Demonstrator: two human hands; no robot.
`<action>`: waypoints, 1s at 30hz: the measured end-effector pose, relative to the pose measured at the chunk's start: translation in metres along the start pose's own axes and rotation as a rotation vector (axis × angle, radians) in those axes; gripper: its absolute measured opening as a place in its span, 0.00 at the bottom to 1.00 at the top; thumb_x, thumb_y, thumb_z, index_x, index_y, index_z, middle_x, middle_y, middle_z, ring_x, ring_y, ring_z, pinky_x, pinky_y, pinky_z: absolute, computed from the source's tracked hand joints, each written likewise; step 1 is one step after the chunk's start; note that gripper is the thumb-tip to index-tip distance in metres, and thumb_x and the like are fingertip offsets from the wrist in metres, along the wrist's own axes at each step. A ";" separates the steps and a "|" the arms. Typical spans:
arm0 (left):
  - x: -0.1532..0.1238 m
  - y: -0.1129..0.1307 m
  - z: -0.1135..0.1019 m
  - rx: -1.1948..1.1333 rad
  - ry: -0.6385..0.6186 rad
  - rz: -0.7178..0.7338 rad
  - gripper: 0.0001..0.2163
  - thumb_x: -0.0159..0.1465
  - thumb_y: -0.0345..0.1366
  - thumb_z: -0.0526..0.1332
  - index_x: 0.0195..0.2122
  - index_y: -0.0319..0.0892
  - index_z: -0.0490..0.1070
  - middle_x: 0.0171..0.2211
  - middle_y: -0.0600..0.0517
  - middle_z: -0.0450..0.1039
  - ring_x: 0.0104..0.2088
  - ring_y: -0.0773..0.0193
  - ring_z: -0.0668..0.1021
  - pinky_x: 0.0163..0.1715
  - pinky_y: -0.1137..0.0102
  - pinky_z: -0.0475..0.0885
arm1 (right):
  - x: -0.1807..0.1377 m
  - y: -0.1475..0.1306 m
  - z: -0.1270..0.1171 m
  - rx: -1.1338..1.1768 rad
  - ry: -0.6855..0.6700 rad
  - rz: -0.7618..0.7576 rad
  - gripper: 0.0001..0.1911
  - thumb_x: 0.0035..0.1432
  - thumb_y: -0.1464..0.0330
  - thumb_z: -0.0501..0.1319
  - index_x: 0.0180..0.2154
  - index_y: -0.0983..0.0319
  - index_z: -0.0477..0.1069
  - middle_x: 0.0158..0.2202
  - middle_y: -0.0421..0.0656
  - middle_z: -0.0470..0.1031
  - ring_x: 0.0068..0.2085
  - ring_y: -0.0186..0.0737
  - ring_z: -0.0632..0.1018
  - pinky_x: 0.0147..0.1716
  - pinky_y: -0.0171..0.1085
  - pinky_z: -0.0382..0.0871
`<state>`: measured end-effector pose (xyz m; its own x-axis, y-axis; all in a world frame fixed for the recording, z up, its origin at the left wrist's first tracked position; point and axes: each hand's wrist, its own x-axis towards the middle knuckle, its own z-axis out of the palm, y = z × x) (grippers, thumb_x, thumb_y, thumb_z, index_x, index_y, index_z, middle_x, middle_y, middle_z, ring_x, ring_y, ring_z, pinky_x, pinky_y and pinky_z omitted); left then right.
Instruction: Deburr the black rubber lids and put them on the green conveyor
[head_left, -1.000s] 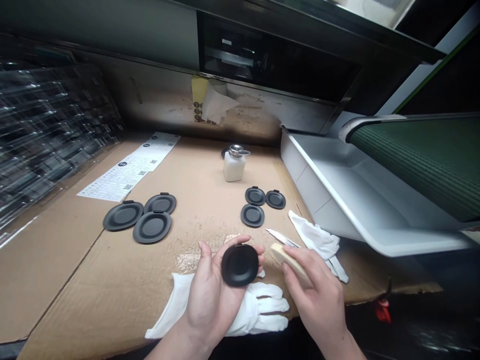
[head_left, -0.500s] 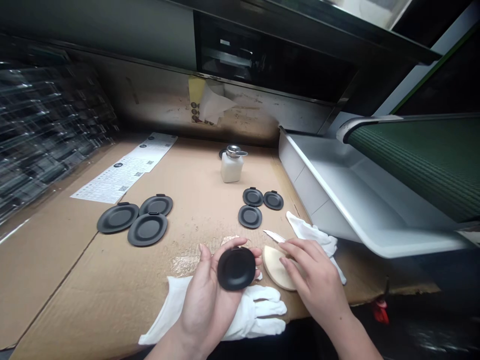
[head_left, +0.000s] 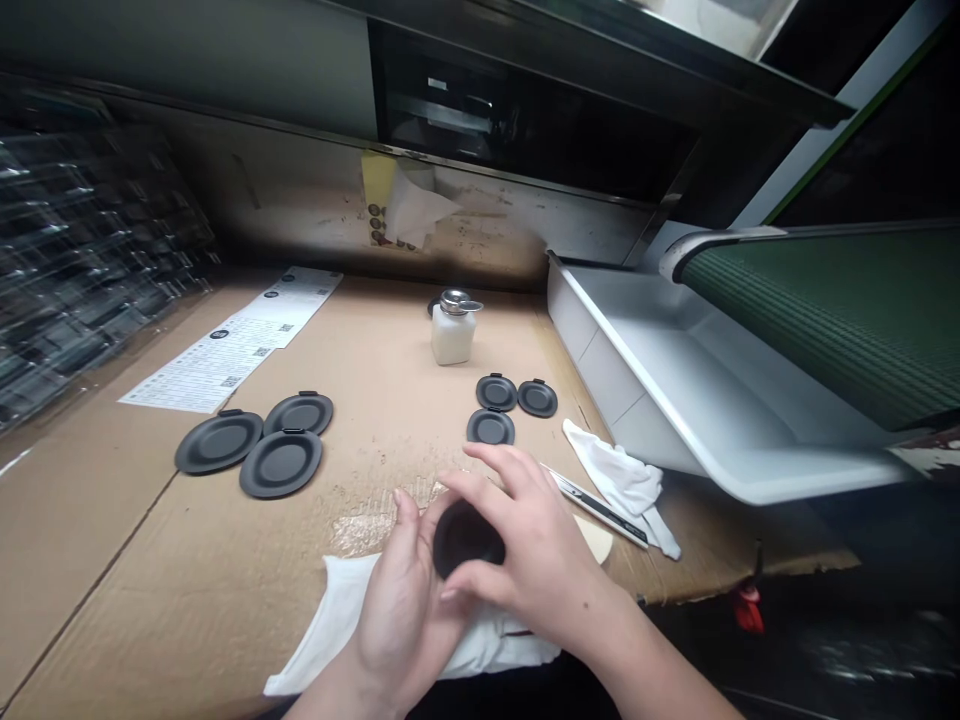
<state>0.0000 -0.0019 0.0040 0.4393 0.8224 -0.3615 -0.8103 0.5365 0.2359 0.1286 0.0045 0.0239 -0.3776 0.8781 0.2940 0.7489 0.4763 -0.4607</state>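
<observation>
A small rounded black lid lies in the palm of my left hand, which cups it with the thumb raised at its side. My right hand reaches over from the right, thumb and fingers curved around the lid's edge. Its far fingers hide part of the rim. Under my hands a white glove is spread out. Partly covered by my right hand, a pale round pad sits beside a utility knife. Smaller black lids lie just beyond my fingers.
Larger black lids rest at the left near printed label sheets. A white pump bottle stands farther back. To the right are another white glove, a grey bin and a green conveyor belt. Clear plastic trays are stacked left.
My right hand has left the pale pad and come left onto the black lid. The utility knife now shows more fully. The view has shifted slightly.
</observation>
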 end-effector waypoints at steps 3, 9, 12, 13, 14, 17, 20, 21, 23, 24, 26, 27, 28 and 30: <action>0.002 0.000 0.000 -0.038 -0.004 0.016 0.21 0.63 0.49 0.49 0.45 0.40 0.71 0.45 0.46 0.74 0.52 0.54 0.70 0.53 0.60 0.61 | 0.023 -0.004 0.005 0.035 -0.065 -0.016 0.26 0.43 0.54 0.67 0.45 0.50 0.68 0.54 0.38 0.63 0.54 0.47 0.63 0.49 0.48 0.61; 0.002 -0.002 -0.002 0.040 0.003 0.072 0.20 0.66 0.44 0.45 0.42 0.37 0.72 0.42 0.43 0.74 0.51 0.55 0.71 0.52 0.60 0.63 | 0.026 -0.006 0.005 0.165 0.117 0.003 0.04 0.56 0.68 0.61 0.36 0.56 0.72 0.42 0.38 0.73 0.45 0.38 0.71 0.45 0.42 0.62; 0.001 -0.002 -0.001 0.060 -0.018 0.061 0.21 0.65 0.47 0.46 0.41 0.36 0.71 0.41 0.42 0.75 0.49 0.53 0.73 0.49 0.60 0.66 | 0.009 -0.003 -0.005 0.245 0.316 -0.076 0.07 0.58 0.73 0.56 0.37 0.59 0.71 0.38 0.41 0.74 0.42 0.37 0.72 0.44 0.40 0.64; 0.001 -0.001 -0.001 0.071 -0.016 0.059 0.22 0.64 0.47 0.46 0.41 0.36 0.71 0.41 0.41 0.75 0.47 0.52 0.74 0.47 0.59 0.67 | 0.003 0.000 -0.009 0.269 0.382 -0.064 0.08 0.58 0.74 0.55 0.37 0.59 0.71 0.37 0.41 0.74 0.41 0.37 0.73 0.43 0.39 0.65; 0.001 0.000 0.000 0.086 -0.007 0.054 0.22 0.64 0.48 0.46 0.41 0.35 0.71 0.41 0.40 0.75 0.46 0.51 0.75 0.46 0.59 0.68 | -0.004 0.003 -0.013 0.286 0.444 -0.024 0.08 0.58 0.74 0.55 0.37 0.59 0.70 0.36 0.41 0.74 0.40 0.37 0.73 0.41 0.39 0.66; 0.000 0.001 0.002 0.123 0.042 0.039 0.21 0.64 0.47 0.47 0.41 0.34 0.70 0.39 0.37 0.75 0.42 0.48 0.76 0.44 0.57 0.69 | -0.024 0.013 -0.021 0.258 0.530 0.120 0.06 0.58 0.74 0.55 0.34 0.59 0.70 0.34 0.41 0.73 0.38 0.37 0.73 0.38 0.37 0.67; 0.000 0.002 0.003 0.122 0.076 0.044 0.19 0.65 0.43 0.47 0.42 0.33 0.69 0.38 0.37 0.76 0.42 0.50 0.77 0.44 0.57 0.69 | -0.037 0.016 -0.018 0.118 0.408 0.068 0.03 0.57 0.72 0.58 0.35 0.59 0.70 0.38 0.43 0.72 0.41 0.40 0.72 0.40 0.39 0.67; -0.001 0.003 0.003 0.118 0.076 0.040 0.18 0.65 0.42 0.47 0.43 0.33 0.69 0.38 0.37 0.76 0.42 0.50 0.77 0.44 0.58 0.69 | -0.040 0.015 -0.015 0.072 0.359 0.018 0.05 0.56 0.71 0.60 0.36 0.59 0.70 0.40 0.44 0.72 0.43 0.41 0.72 0.41 0.40 0.67; -0.001 0.003 0.003 0.110 0.082 0.032 0.17 0.65 0.40 0.48 0.43 0.34 0.69 0.39 0.38 0.76 0.41 0.53 0.77 0.43 0.60 0.70 | -0.041 0.011 -0.008 0.019 0.307 -0.064 0.09 0.55 0.71 0.61 0.40 0.60 0.70 0.42 0.45 0.71 0.45 0.42 0.71 0.43 0.42 0.68; -0.001 0.003 0.002 0.107 0.094 0.028 0.16 0.65 0.39 0.48 0.44 0.34 0.69 0.39 0.39 0.76 0.42 0.54 0.77 0.43 0.62 0.71 | -0.040 0.009 -0.004 0.010 0.306 -0.084 0.09 0.55 0.71 0.60 0.40 0.60 0.70 0.43 0.46 0.71 0.45 0.42 0.71 0.43 0.42 0.68; -0.002 0.003 0.001 0.105 0.116 0.020 0.15 0.65 0.37 0.49 0.44 0.34 0.70 0.40 0.40 0.75 0.42 0.55 0.76 0.40 0.64 0.72 | -0.036 0.006 0.001 0.013 0.337 -0.099 0.08 0.56 0.72 0.60 0.39 0.60 0.71 0.42 0.46 0.72 0.43 0.41 0.72 0.42 0.43 0.68; -0.002 0.003 0.001 0.101 0.120 0.021 0.15 0.65 0.36 0.50 0.44 0.34 0.70 0.40 0.41 0.75 0.42 0.56 0.76 0.39 0.65 0.72 | -0.034 0.005 0.002 0.021 0.360 -0.097 0.07 0.56 0.72 0.60 0.38 0.60 0.72 0.40 0.46 0.72 0.42 0.41 0.72 0.41 0.43 0.68; -0.002 0.003 0.001 0.097 0.117 0.025 0.14 0.64 0.36 0.50 0.43 0.34 0.71 0.41 0.41 0.75 0.42 0.56 0.76 0.38 0.65 0.72 | -0.032 0.005 0.002 0.033 0.376 -0.091 0.06 0.56 0.71 0.60 0.37 0.60 0.72 0.39 0.45 0.73 0.41 0.41 0.72 0.40 0.43 0.68; -0.001 0.003 0.001 0.084 0.093 0.035 0.14 0.64 0.35 0.50 0.42 0.34 0.72 0.41 0.41 0.75 0.41 0.57 0.76 0.38 0.65 0.72 | -0.028 0.005 0.001 0.063 0.391 -0.076 0.05 0.56 0.71 0.60 0.36 0.60 0.73 0.37 0.45 0.74 0.39 0.40 0.72 0.39 0.42 0.69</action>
<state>-0.0024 -0.0012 0.0064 0.3699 0.8220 -0.4331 -0.7873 0.5248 0.3236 0.1423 -0.0176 0.0130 -0.1862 0.7620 0.6202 0.6875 0.5520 -0.4719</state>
